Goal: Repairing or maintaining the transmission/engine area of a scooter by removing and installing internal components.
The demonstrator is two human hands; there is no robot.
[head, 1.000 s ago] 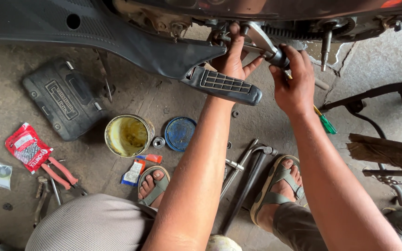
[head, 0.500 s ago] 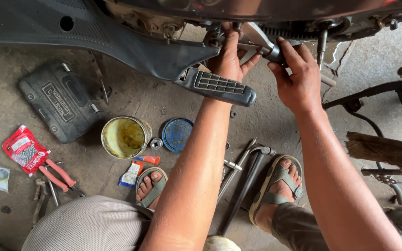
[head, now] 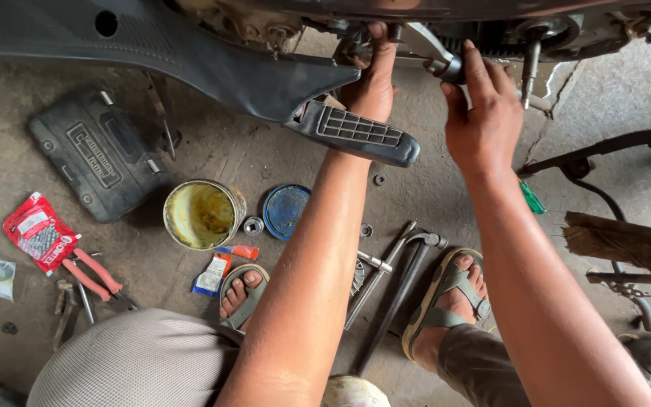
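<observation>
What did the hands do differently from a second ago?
Not much. The left hand has pushed a bit further up into the vehicle's underside, fingers out of sight behind the footrest. The right hand still grips the metal lever, fingers now closed over its dark end. The whole view slid slightly as the head moved. The yellow tin, blue lid and pliers stayed put.

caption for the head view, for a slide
Both hands, left and right, work under a scooter; tools litter the floor.
</observation>
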